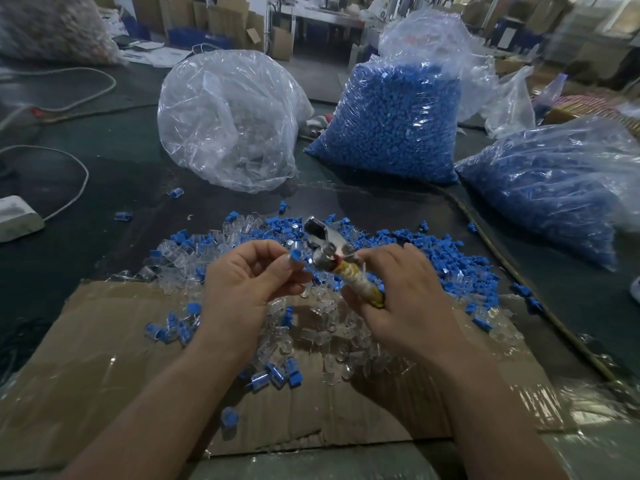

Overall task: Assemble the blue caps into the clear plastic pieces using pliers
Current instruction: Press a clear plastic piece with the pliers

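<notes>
My left hand (249,282) pinches a blue cap (296,256) between thumb and fingertips, held up just left of the pliers. My right hand (405,296) grips the pliers (329,242) by their yellow-wrapped handles (360,282); the shiny metal jaws point up and away, slightly parted. Whether a clear piece sits under the cap I cannot tell. Beneath both hands lies a heap of loose blue caps (460,258) and clear plastic pieces (322,330). Several joined blue-and-clear pieces (273,375) lie near my left forearm.
A flattened cardboard sheet (104,368) covers the near table. Behind the heap stand a clear bag of clear pieces (228,119) and two bags of blue caps (398,116), (554,181). A white power strip (17,216) with its cable lies at the left edge.
</notes>
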